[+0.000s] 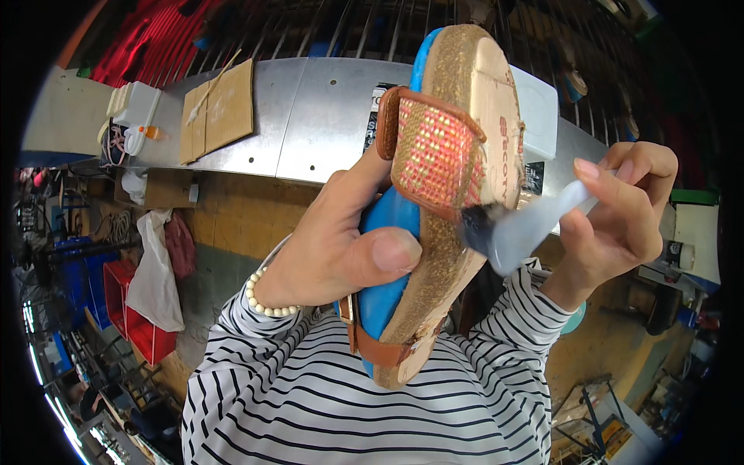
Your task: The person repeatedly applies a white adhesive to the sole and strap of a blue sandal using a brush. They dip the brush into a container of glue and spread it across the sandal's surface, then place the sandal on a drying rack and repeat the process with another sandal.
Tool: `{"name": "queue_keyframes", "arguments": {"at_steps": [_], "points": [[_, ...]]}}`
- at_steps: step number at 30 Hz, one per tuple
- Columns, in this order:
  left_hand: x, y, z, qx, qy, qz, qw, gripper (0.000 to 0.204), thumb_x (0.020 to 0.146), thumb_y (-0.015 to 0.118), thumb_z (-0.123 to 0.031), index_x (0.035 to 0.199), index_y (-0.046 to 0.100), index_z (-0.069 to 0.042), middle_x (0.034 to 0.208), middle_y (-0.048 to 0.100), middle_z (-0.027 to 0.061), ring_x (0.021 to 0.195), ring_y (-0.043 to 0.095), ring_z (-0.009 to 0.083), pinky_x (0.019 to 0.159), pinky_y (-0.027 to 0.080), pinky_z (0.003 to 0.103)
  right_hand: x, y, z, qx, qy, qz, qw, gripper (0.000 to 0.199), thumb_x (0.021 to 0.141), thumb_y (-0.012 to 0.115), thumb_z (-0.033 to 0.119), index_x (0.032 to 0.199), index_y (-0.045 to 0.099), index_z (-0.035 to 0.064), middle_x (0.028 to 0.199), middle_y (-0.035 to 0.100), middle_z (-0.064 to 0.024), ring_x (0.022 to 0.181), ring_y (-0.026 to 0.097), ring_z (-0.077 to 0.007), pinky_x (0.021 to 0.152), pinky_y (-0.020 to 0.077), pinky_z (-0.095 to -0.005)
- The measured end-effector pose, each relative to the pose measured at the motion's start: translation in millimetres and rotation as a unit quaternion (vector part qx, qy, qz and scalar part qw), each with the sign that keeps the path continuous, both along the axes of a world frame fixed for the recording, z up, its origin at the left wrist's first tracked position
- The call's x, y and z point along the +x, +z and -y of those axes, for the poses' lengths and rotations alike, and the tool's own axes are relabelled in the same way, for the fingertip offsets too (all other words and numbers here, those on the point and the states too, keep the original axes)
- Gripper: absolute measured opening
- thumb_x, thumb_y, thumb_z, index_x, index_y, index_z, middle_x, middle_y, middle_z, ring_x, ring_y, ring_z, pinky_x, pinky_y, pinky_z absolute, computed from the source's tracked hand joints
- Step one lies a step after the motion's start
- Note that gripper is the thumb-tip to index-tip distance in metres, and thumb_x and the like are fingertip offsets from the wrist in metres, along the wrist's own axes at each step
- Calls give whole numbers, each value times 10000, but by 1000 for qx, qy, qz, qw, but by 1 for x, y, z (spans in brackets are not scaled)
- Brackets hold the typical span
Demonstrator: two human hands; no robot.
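Observation:
A sandal is raised in front of my striped shirt, its sole edge and underside turned to the right. It has a cork-like brown sole side, a woven pink-and-gold band and brown straps, and a blue shoe last fills it. My left hand grips it from the left, thumb across the last and the other fingers hidden behind. In my right hand, pinched between thumb and fingers, is a brush with a pale handle. Its dark bristles, blurred by motion, meet the sole edge just below the woven band.
Beyond the sandal runs a metal worktop with a cardboard piece and a white plastic tub. Metal bars line its far side. Lower left, a white bag hangs by a red crate.

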State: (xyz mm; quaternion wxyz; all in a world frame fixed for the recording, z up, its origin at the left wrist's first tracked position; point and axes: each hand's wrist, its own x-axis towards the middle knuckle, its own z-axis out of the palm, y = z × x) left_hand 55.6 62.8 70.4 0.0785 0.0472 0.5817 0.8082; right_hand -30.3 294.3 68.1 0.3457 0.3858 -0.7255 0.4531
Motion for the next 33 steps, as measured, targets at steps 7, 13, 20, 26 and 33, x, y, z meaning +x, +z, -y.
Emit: {"name": "queue_keyframes", "arguments": {"at_steps": [7, 13, 20, 26, 33], "points": [[-3, 5, 0, -11, 1, -2, 1000, 989, 880, 583, -701, 1475, 330, 47, 1377, 512, 153, 1291, 489, 216, 1084, 393, 359, 0, -4, -1, 69, 28, -104, 992, 458, 523, 901, 364, 875, 744, 117, 926, 431, -49, 805, 483, -207, 684, 409, -308], [-6, 1, 0, -6, 16, -20, 1000, 985, 867, 600, -688, 1476, 334, 38, 1390, 502, 151, 1304, 470, 224, 1091, 375, 376, 10, -3, -4, 66, 44, -50, 996, 481, 467, 917, 350, 855, 741, 126, 897, 423, -34, 786, 470, -198, 664, 399, -305], [-25, -4, -1, 8, 64, -73, 995, 981, 852, 621, -672, 1478, 338, 28, 1404, 490, 148, 1318, 449, 232, 1098, 353, 395, 7, -11, 5, 33, 71, -18, 997, 483, 481, 919, 396, 848, 734, 143, 881, 404, -24, 759, 457, -185, 649, 365, -287], [-62, -23, 1, 9, 145, -155, 977, 979, 839, 638, -659, 1479, 341, 19, 1417, 480, 146, 1331, 431, 240, 1105, 335, 412, 2, 0, -12, 110, 92, -85, 986, 485, 558, 887, 479, 884, 704, 170, 859, 385, -18, 744, 452, -186, 649, 360, -310], [-80, -39, 12, 15, 210, -207, 956, 978, 823, 659, -644, 1481, 345, 8, 1431, 468, 143, 1346, 410, 248, 1113, 314, 431, 7, -2, -9, 87, 105, -30, 990, 412, 561, 889, 321, 873, 724, 108, 882, 413, -31, 772, 462, -183, 664, 359, -295]]}}
